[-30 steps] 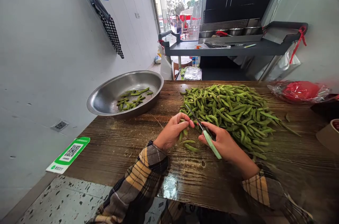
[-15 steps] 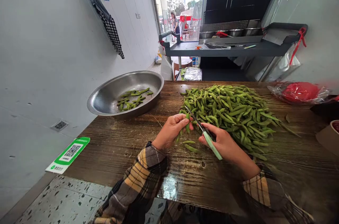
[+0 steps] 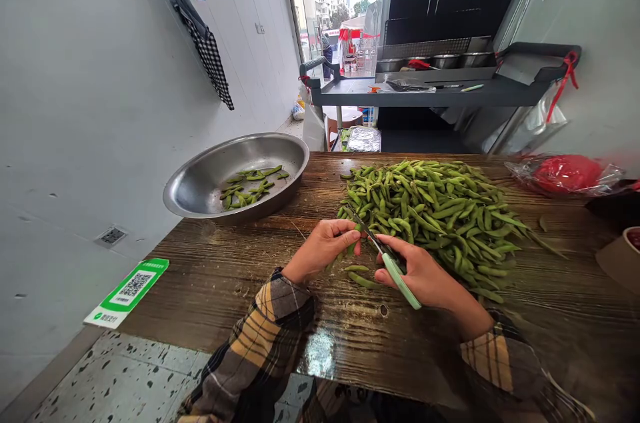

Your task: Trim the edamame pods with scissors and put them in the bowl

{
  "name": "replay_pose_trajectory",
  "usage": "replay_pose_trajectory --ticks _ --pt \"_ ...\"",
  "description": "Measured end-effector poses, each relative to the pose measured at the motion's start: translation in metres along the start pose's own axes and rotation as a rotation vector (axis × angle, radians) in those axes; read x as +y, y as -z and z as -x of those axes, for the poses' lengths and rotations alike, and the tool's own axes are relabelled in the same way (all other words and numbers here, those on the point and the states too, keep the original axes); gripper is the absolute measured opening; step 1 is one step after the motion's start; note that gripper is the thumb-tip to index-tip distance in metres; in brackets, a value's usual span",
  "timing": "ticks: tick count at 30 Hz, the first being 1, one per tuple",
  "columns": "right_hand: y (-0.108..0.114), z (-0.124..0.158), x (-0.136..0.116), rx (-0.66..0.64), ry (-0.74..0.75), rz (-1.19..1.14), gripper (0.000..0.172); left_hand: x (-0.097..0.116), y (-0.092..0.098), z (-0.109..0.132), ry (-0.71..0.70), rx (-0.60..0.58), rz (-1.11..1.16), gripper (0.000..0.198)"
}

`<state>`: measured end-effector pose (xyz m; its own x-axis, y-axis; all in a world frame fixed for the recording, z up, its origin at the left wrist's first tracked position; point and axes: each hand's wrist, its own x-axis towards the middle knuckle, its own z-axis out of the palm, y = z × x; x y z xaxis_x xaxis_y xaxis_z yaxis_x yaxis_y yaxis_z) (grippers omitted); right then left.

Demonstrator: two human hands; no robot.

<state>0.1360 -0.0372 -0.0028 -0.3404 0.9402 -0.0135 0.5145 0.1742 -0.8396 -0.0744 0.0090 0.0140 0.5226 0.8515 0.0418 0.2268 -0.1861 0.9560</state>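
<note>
Between the thumb and fingers of my left hand (image 3: pixel 324 248) is a green edamame pod (image 3: pixel 351 247), partly hidden by the fingers. My right hand (image 3: pixel 423 274) grips scissors (image 3: pixel 400 279) with pale green handles; their blades reach up and left to the pod at my left fingertips. Two loose pods (image 3: pixel 361 280) lie on the wood just below, between the hands. Beyond my right hand spreads a large heap of edamame pods (image 3: pixel 430 203). A wide metal basin (image 3: pixel 187 186) at the left holds several pods.
The dark wooden table (image 3: pixel 225 276) carries a green QR-code card (image 3: pixel 131 289) at its left edge. A red item in clear plastic (image 3: pixel 567 173) lies at the right, near a brown container (image 3: pixel 620 263). Behind the table stands a grey cart (image 3: pixel 350 99) with metal bowls.
My left hand has turned slightly and lowered its fingertips, so less of the pod shows. The scissors have shifted a little, their blades now nearer the left fingertips.
</note>
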Motion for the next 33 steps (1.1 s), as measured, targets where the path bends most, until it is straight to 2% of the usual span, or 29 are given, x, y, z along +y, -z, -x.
replay_pose_trajectory --ticks 4,8,11,14,17,20,25,33 --pt "-0.003 -0.001 0.004 0.046 0.034 -0.022 0.064 -0.001 0.002 -0.001 -0.02 -0.022 -0.028 0.037" --pt "-0.005 -0.003 0.01 0.067 0.057 -0.051 0.051 -0.001 0.003 -0.002 -0.017 0.007 -0.102 0.036" --pt "-0.005 -0.005 0.012 0.052 0.046 -0.051 0.049 -0.003 0.004 -0.003 -0.001 0.054 -0.129 0.033" --pt "-0.006 -0.005 0.012 0.088 0.025 -0.093 0.049 -0.007 0.002 -0.006 0.023 0.202 0.04 0.023" --pt "-0.008 -0.005 0.012 0.129 0.004 -0.171 0.05 -0.01 0.0 -0.009 0.032 0.41 0.331 0.024" --pt "-0.01 -0.004 0.011 0.13 -0.006 -0.227 0.051 -0.011 -0.001 -0.01 0.043 0.499 0.556 0.029" --pt "-0.012 -0.004 0.012 0.074 0.0 -0.238 0.051 -0.009 0.0 -0.009 0.062 0.534 0.719 0.035" --pt "-0.01 -0.004 0.008 0.004 -0.01 -0.258 0.052 -0.008 -0.015 -0.009 0.057 0.506 0.623 0.032"
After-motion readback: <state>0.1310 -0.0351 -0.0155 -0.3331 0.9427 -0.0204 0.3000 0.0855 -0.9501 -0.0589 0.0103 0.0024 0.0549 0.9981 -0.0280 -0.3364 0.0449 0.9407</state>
